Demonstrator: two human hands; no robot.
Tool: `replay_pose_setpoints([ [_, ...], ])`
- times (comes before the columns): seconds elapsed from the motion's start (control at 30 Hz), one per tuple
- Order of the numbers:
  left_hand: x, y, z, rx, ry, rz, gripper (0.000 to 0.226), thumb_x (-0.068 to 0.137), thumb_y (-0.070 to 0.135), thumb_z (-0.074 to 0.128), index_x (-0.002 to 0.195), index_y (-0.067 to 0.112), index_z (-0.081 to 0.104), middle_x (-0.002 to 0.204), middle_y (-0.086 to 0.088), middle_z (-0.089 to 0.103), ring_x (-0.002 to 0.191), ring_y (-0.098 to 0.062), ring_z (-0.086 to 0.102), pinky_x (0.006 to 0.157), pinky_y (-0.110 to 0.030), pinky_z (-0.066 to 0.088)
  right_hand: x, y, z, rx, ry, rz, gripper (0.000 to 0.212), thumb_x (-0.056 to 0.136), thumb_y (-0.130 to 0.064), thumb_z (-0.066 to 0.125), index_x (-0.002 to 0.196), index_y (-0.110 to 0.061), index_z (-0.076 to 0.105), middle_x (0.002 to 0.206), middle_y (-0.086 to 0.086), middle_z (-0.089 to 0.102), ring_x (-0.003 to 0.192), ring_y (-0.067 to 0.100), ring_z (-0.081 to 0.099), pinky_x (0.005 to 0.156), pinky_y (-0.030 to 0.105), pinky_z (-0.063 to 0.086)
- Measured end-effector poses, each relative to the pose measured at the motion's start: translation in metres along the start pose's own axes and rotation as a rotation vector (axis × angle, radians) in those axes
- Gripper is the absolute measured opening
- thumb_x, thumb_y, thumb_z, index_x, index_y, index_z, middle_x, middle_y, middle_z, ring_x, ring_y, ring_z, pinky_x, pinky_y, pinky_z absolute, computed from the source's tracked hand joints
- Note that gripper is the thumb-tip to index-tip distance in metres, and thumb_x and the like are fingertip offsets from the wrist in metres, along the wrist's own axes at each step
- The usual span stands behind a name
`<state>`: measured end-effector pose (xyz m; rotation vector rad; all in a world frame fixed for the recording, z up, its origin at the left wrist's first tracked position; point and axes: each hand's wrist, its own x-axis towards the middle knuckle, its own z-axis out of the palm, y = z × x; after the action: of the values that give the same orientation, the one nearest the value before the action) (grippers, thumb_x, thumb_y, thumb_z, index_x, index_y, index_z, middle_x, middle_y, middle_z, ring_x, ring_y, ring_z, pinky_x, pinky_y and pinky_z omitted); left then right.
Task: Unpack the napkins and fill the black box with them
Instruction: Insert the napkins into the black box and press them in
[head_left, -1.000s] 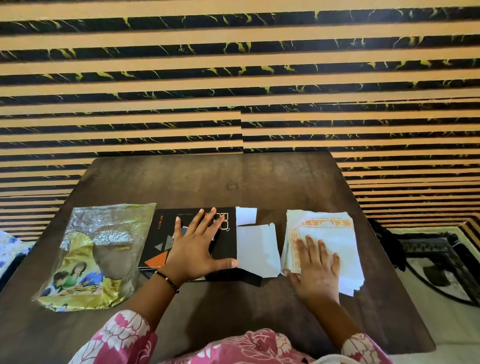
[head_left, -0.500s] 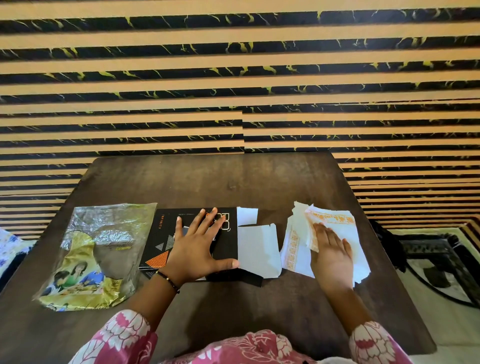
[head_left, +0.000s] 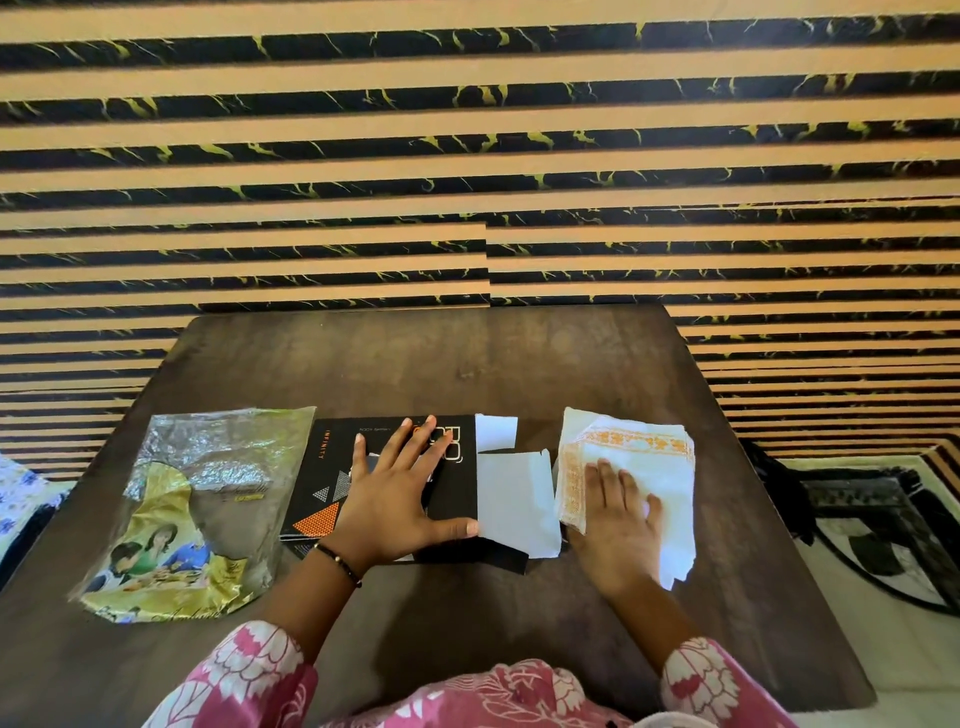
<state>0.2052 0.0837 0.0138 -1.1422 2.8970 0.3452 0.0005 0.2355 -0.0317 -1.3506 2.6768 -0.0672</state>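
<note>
One dark wooden table (head_left: 467, 358), matte grain. One black box (head_left: 395, 441), flat card with orange and grey triangle print; left hand (head_left: 397, 499) lies on its lid, fingers spread flat, gripping nothing. One stack of napkins (head_left: 660, 457), soft white paper, orange patterned border, just right of the box; right hand (head_left: 618, 514) rests palm-down on it, fingers extended. Two plain white sheets (head_left: 514, 493) lie between. One crinkled foil-and-gold plastic wrapper (head_left: 208, 493), left of the box.
</note>
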Motion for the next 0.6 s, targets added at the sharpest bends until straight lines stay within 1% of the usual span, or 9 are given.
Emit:
replay_pose_setpoints([
  [0.1, 0.000, 0.001, -0.001, 0.005, -0.020, -0.001, 0.112, 0.052, 0.096, 0.022, 0.144, 0.037, -0.002, 0.150, 0.014, -0.018, 0.138, -0.012, -0.022, 0.107, -0.064, -0.017, 0.005, 0.008, 0.001, -0.031, -0.010, -0.006, 0.072, 0.092, -0.020, 0.046, 0.146, -0.015, -0.002, 0.159, 0.005, 0.004, 0.146, 0.028, 0.002, 0.116, 0.053, 0.010],
  [0.2, -0.001, 0.000, -0.001, 0.006, -0.010, -0.004, 0.111, 0.053, 0.096, 0.023, 0.144, 0.036, -0.002, 0.148, 0.015, -0.020, 0.139, -0.013, -0.021, 0.107, -0.064, -0.018, 0.011, 0.012, -0.003, -0.071, 0.019, -0.039, 0.068, 0.092, -0.016, 0.046, 0.146, -0.014, 0.004, 0.158, 0.006, 0.012, 0.144, 0.028, 0.011, 0.115, 0.049, 0.015],
  [0.27, 0.000, 0.000, -0.002, -0.003, -0.009, -0.002, 0.112, 0.052, 0.096, 0.021, 0.144, 0.035, -0.001, 0.148, 0.015, -0.019, 0.138, -0.013, -0.022, 0.107, -0.063, -0.019, 0.016, 0.017, -0.012, -0.017, 0.057, -0.017, 0.060, 0.091, -0.020, 0.047, 0.143, -0.017, 0.017, 0.151, 0.008, 0.031, 0.138, 0.028, 0.030, 0.112, 0.044, 0.025],
  [0.33, -0.001, 0.000, -0.005, -0.072, 0.029, 0.025, 0.111, 0.054, 0.095, 0.018, 0.145, 0.032, 0.006, 0.152, 0.011, -0.012, 0.138, -0.012, -0.020, 0.109, -0.057, -0.019, 0.022, 0.023, -0.031, 0.128, 0.168, 0.038, 0.047, 0.090, -0.024, 0.046, 0.135, -0.021, 0.034, 0.134, 0.008, 0.053, 0.119, 0.028, 0.053, 0.098, 0.039, 0.040],
  [0.37, -0.002, 0.003, -0.009, -0.158, 0.068, 0.041, 0.108, 0.058, 0.093, 0.019, 0.145, 0.030, 0.013, 0.155, 0.008, -0.004, 0.140, -0.011, -0.016, 0.111, -0.052, -0.015, 0.023, 0.026, -0.043, 0.254, 0.223, 0.078, 0.040, 0.090, -0.025, 0.047, 0.130, -0.021, 0.043, 0.125, 0.008, 0.060, 0.110, 0.029, 0.059, 0.090, 0.036, 0.044],
  [0.43, -0.006, 0.018, -0.021, -0.458, 0.144, 0.024, 0.087, 0.071, 0.082, 0.032, 0.140, 0.028, 0.030, 0.154, 0.003, 0.020, 0.142, -0.012, 0.003, 0.116, -0.038, 0.001, 0.023, 0.029, -0.071, 0.475, 0.327, 0.109, 0.032, 0.087, -0.023, 0.055, 0.118, -0.015, 0.054, 0.111, 0.014, 0.066, 0.097, 0.036, 0.064, 0.077, 0.033, 0.045],
  [0.5, -0.010, 0.040, -0.037, -0.959, 0.089, -0.092, 0.053, 0.079, 0.070, 0.042, 0.123, 0.040, 0.048, 0.142, 0.005, 0.043, 0.136, -0.016, 0.033, 0.111, -0.032, 0.026, 0.020, 0.028, -0.094, 0.574, 0.422, 0.038, 0.030, 0.082, -0.022, 0.063, 0.105, -0.004, 0.058, 0.097, 0.018, 0.069, 0.085, 0.037, 0.066, 0.068, 0.028, 0.043],
  [0.53, -0.008, 0.052, -0.045, -1.268, -0.012, -0.179, 0.049, 0.079, 0.072, 0.040, 0.115, 0.040, 0.052, 0.135, 0.003, 0.051, 0.127, -0.020, 0.046, 0.104, -0.032, 0.036, 0.014, 0.023, -0.106, 0.610, 0.446, -0.026, 0.031, 0.078, -0.023, 0.065, 0.101, -0.002, 0.059, 0.090, 0.016, 0.069, 0.078, 0.031, 0.064, 0.065, 0.025, 0.041],
  [0.6, 0.001, 0.065, -0.049, -1.772, -0.298, -0.313, 0.073, 0.077, 0.077, 0.024, 0.119, 0.024, 0.052, 0.130, -0.012, 0.056, 0.114, -0.032, 0.057, 0.096, -0.042, 0.046, -0.001, 0.003, -0.132, 0.739, 0.461, -0.198, 0.037, 0.070, -0.027, 0.062, 0.100, -0.006, 0.059, 0.082, 0.005, 0.065, 0.073, 0.015, 0.059, 0.061, 0.013, 0.041],
])
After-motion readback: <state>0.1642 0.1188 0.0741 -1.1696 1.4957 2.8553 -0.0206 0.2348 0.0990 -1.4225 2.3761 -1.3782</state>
